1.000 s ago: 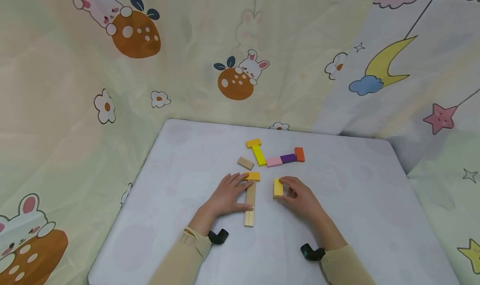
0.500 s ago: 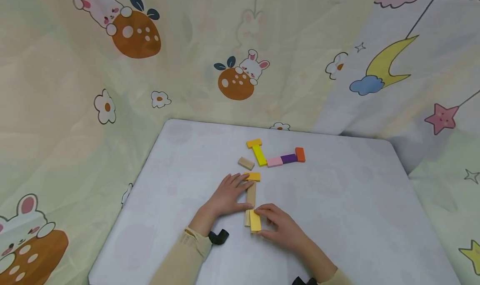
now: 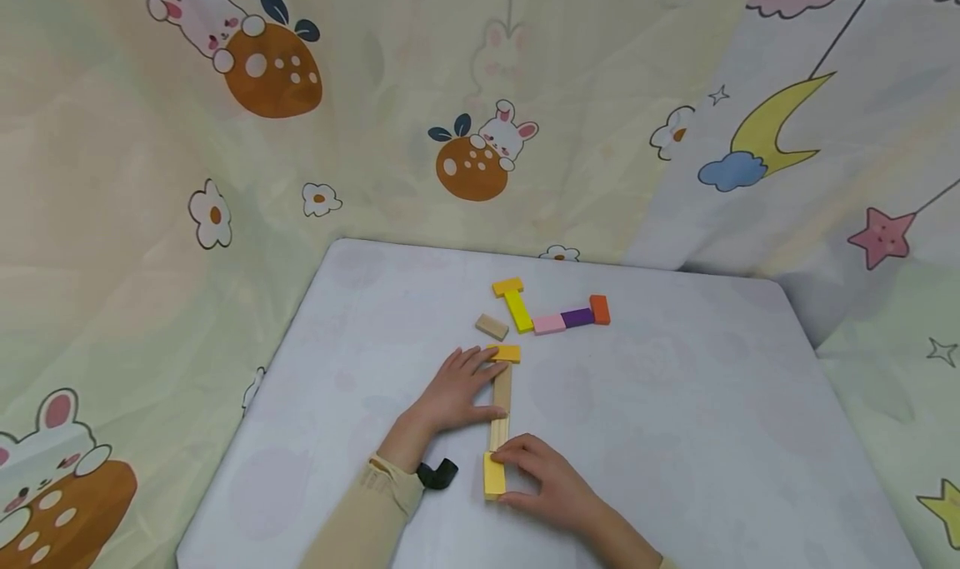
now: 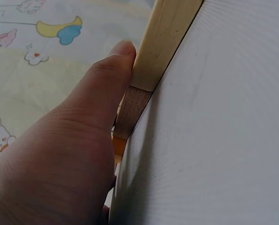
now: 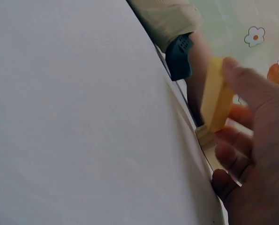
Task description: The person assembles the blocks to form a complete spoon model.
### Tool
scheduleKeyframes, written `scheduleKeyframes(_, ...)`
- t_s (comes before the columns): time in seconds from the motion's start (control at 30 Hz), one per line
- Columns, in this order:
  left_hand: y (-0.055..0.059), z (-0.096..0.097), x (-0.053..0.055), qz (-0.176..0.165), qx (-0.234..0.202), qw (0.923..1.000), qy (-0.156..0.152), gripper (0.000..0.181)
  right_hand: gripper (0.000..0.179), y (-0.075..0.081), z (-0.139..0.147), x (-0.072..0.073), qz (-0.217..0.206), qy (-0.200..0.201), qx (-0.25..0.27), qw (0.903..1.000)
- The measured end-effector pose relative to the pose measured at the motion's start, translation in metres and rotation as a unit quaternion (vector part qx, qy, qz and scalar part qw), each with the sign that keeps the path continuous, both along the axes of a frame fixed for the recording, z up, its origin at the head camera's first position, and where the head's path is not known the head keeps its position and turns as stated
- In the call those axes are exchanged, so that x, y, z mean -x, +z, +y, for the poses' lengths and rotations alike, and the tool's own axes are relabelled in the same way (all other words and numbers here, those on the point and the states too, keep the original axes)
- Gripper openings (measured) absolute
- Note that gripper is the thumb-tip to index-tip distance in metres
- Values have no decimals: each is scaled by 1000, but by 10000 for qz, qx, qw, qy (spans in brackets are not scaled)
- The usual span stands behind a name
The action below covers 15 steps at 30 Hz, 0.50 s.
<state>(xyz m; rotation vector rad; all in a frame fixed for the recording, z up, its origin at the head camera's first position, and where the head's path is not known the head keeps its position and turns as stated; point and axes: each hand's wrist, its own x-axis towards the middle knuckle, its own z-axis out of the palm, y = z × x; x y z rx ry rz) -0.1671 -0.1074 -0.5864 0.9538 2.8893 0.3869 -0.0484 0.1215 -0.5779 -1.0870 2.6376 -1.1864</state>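
My right hand pinches a yellow block between thumb and fingertips at the near end of a row of blocks. In the right wrist view this yellow block looks raised a little off the table. The row has two plain wooden blocks end to end, with an orange-yellow block crosswise at the far end. My left hand rests along the row's left side, fingers extended at the far end and the thumb at the wooden blocks' joint. The left wrist view shows that thumb touching a wooden block.
Beyond the row lie a loose wooden block, a crosswise orange-yellow block, a yellow block, a pink block, a purple block and an orange-red block. The white table meets a printed curtain.
My right hand has carried the yellow block from the right of the row leftward and nearer, to the row's near end. The left hand has stayed in place.
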Motion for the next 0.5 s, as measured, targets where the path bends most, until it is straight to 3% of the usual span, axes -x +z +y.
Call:
scheduleKeyframes(0.27,3,0,-1,-33,-67,10000,-28,84,48,-8,-3,-2,841,-12,-211,9962)
scheduleKeyframes(0.5,0,0,0,-25,-45,10000,-25,85,43,-9,-3,-2,883,-7,-434,9951)
